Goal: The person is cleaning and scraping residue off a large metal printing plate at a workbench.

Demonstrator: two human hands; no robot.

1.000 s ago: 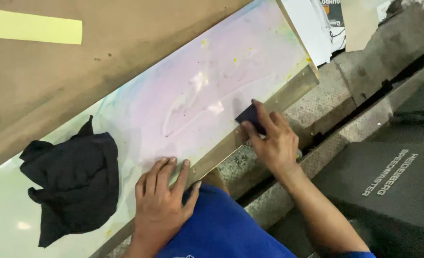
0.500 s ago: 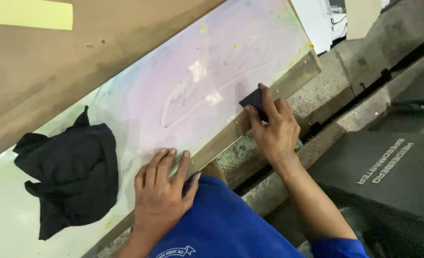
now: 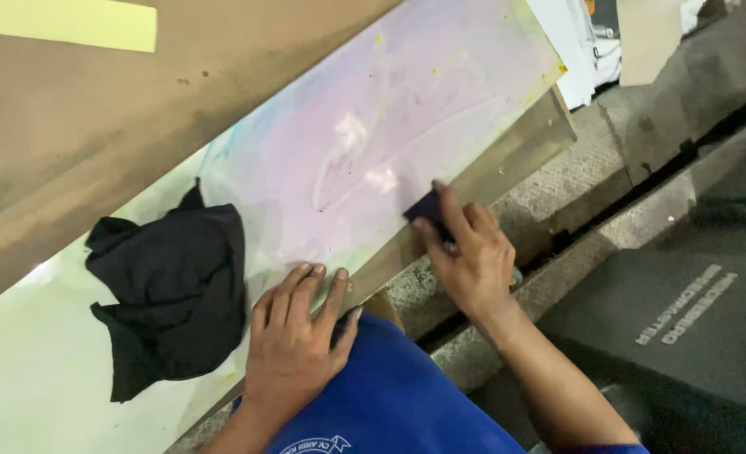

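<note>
- Along the near edge of the long pale panel [image 3: 440, 109], the right hand [image 3: 472, 256] is pinching a small dark pad [image 3: 428, 208] between curled fingers and thumb, pressing it down.
- Since a second ago, that pad is sitting closer to the left hand, suggesting a stroke working along the edge strip [image 3: 507, 160].
- Beside it, the left hand [image 3: 299, 336] is lying flat with fingers spread, gripping nothing, bracing the panel as before.
- Farther left, a crumpled black cloth [image 3: 167, 290] is resting on the panel, well apart from both hands.
- Behind the panel, a brown board [image 3: 121, 118] is leaning; a grey ledge [image 3: 608, 168] is running alongside.
</note>
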